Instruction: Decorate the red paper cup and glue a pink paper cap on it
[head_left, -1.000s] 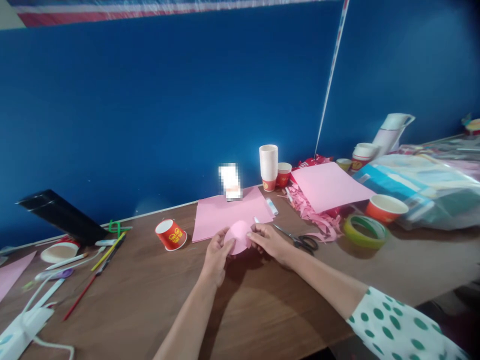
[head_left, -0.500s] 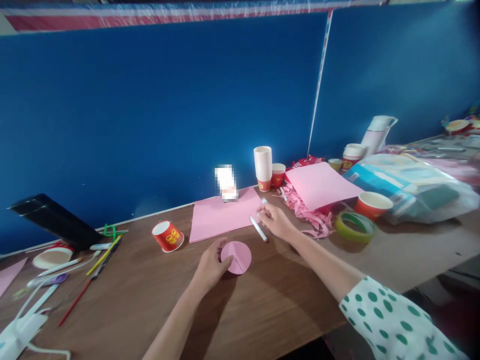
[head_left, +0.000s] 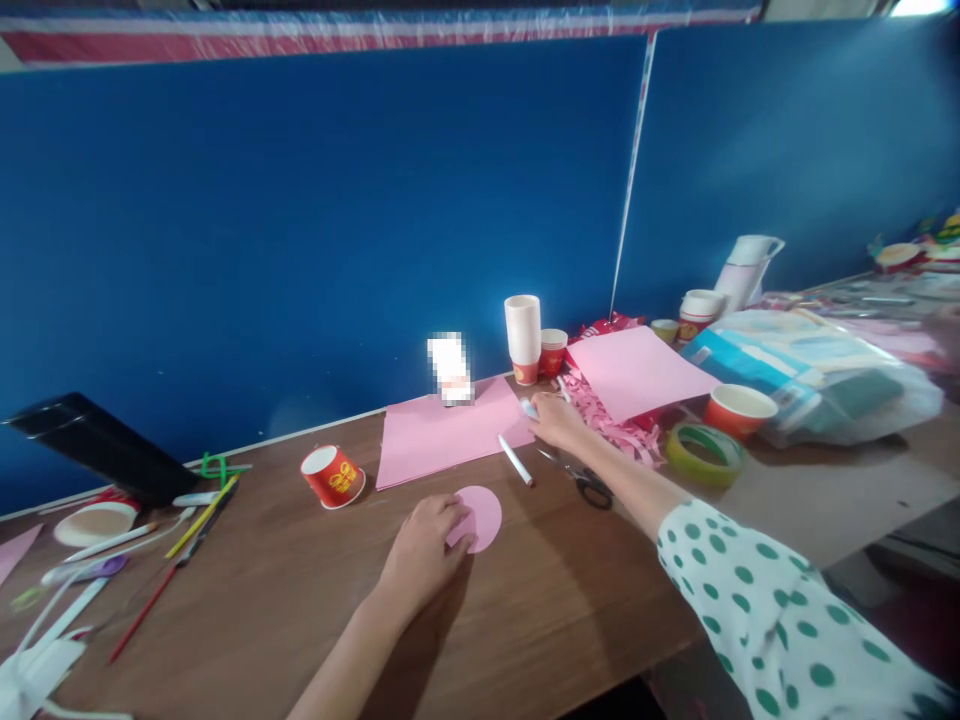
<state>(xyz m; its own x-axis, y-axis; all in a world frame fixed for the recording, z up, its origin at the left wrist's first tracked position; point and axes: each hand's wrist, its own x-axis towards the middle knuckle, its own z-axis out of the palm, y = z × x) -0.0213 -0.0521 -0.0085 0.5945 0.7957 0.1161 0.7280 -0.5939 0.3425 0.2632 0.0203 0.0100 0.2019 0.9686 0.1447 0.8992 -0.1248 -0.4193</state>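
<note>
My left hand (head_left: 429, 543) rests over the left side of a pink paper circle (head_left: 484, 520), with its fingers and thumb gripping the edge. Farther off, my right hand (head_left: 556, 418) has its fingertips at a small white and pale blue tube (head_left: 529, 409) by the right edge of some pink paper sheets (head_left: 442, 435). Its grip is partly hidden by the hand. A white marker (head_left: 515, 460) lies between my two hands. Scissors (head_left: 589, 486) with black handles lie just below my right wrist.
An orange-red paper cup (head_left: 334, 477) stands on the left. Stacked cups (head_left: 523, 340), pink shreds (head_left: 611, 415), a tape roll (head_left: 706, 455) and a plastic bag (head_left: 847, 385) occupy the right. Pens, cables and a black case (head_left: 97, 450) lie far left. A blue partition (head_left: 337, 220) rises behind.
My right hand has moved away from me and slightly right, toward the tube. Scissors now show beneath that wrist. My left fingers have shifted on the circle, and its dark slit line no longer shows.
</note>
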